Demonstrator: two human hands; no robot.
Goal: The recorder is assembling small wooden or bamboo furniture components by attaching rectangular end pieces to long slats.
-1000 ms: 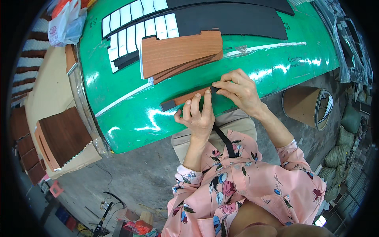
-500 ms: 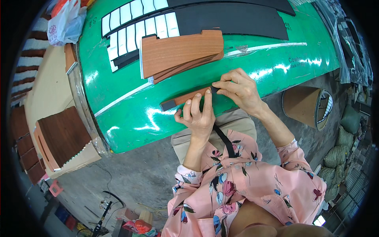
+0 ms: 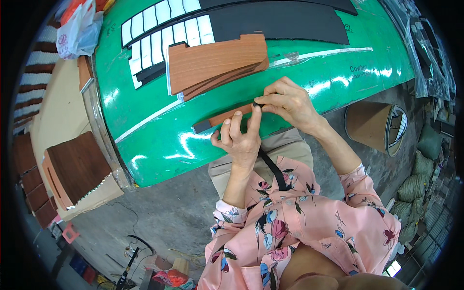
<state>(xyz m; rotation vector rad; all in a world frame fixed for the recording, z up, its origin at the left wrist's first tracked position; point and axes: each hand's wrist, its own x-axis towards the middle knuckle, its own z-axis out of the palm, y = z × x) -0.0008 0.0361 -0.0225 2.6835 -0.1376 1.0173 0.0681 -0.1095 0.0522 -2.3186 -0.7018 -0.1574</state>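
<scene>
A narrow wood-brown panel [image 3: 225, 117] stands on edge on the green covered table, with a dark grey patch [image 3: 202, 126] at its left end. My left hand [image 3: 240, 141] grips it from the near side, fingertips over its upper edge and the index finger near its right end. There my right hand [image 3: 289, 102] pinches a small black strip [image 3: 258, 103] between thumb and fingers, against the panel's end. Part of the strip is hidden by the fingers. Just beyond lies a stack of similar brown panels [image 3: 217, 63].
Long black sheets [image 3: 285, 23] with white backing pieces [image 3: 187, 33] lie along the table's far side. A cardboard drum [image 3: 368, 126] stands on the floor at right. At left, dark brown panels [image 3: 77, 164] rest on cardboard beside a white plastic bag [image 3: 79, 31].
My right fingers have closed in around the black strip at the panel's right end, and less of it shows flat. My left hand keeps its grip; the whole view has shifted slightly.
</scene>
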